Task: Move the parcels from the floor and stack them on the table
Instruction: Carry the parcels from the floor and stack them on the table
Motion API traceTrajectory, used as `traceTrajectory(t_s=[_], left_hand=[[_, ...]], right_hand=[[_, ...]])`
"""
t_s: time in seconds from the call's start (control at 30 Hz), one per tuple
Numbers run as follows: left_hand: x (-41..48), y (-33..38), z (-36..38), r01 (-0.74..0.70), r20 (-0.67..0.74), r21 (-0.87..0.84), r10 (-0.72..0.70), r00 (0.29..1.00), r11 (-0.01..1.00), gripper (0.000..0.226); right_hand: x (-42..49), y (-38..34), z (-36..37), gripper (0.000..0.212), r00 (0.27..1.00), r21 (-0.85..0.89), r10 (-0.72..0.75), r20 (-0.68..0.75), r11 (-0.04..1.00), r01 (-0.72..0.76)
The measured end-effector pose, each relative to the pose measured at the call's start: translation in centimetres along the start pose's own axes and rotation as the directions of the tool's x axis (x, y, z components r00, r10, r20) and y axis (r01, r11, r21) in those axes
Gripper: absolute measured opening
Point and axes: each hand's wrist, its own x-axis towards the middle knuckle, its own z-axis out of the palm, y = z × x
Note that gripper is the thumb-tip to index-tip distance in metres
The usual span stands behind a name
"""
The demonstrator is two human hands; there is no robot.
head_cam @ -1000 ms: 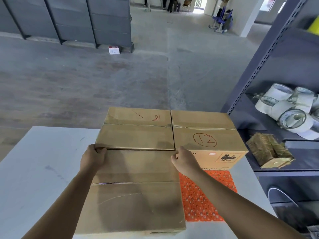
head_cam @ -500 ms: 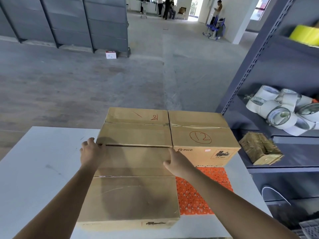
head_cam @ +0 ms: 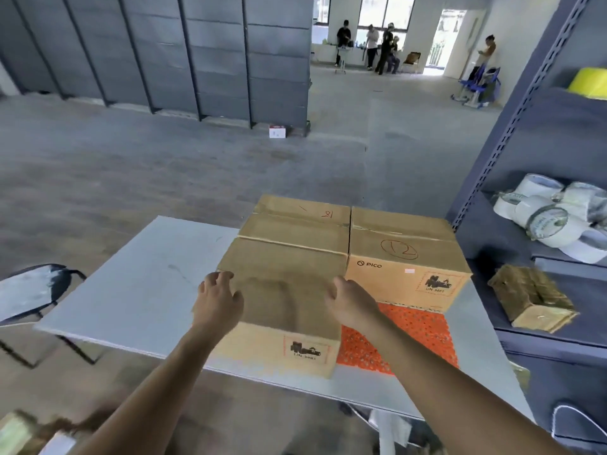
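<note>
Right, at your far left a dark chair is standing just beside the tabletop. Beyond it, a small white box is lying on the floor at the foot of the grey shelving.

Your left hand is lying at the left top edge of the near parcel, fingers spread and loosely bent, gripping nothing. The near parcel is sitting on the tabletop at its front edge. Its far end is touching the rear parcel, which is carrying red handwritten digits that look like "18". A stamped label on the near parcel's front face is starting with "UN"; the rest is too blurred to read.

Your right hand is lying against the near parcel's right top edge. Its fingers are hiding behind the back of the hand, so you cannot tell whether they are curled or straight.

Just right of it, the third parcel is standing tight against the rear parcel. It is showing a circled red "12" on top, "PICO" on its side and a label reading "UN 3481". An orange mat is lying on the tabletop in front of it, beside the near parcel.

Further right, a shelf rack is standing close to the tabletop, holding white tape rolls, a brown bundle and a yellow roll. People are standing far off at the back.
</note>
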Motion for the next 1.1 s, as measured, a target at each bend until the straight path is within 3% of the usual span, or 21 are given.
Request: traceTrajectory(t_s=[0.17,0.43,0.8,1.1], left_hand=[[-10.5,-1.9,-1.8,0.018,-0.054,0.008,-0.017,0.998,1.000,0.046],[-23.5,-9.9,-6.2,0.216,-0.071,0.007,-0.215,0.974,0.976,0.042],[-40.6,-28.8,-17.0,0.456,-0.183,-0.043,-0.455,0.871,0.889,0.049],[-56.0,-45.8,-24.0,0.602,-0.123,-0.066,-0.605,0.787,0.796,0.046]], right_hand=[[-5.9,-2.0,2.9,0.036,0.996,0.157,-0.092,-0.011,0.983,0.093],[-15.8,-9.7,10.6,0.032,0.944,0.275,-0.263,0.198,0.940,0.204],[-31.4,-25.6,24.7,0.032,0.804,0.214,-0.478,0.352,0.878,0.429],[-45.8,-40.8,37.6,0.043,0.685,0.161,-0.475,0.552,0.867,0.472]])
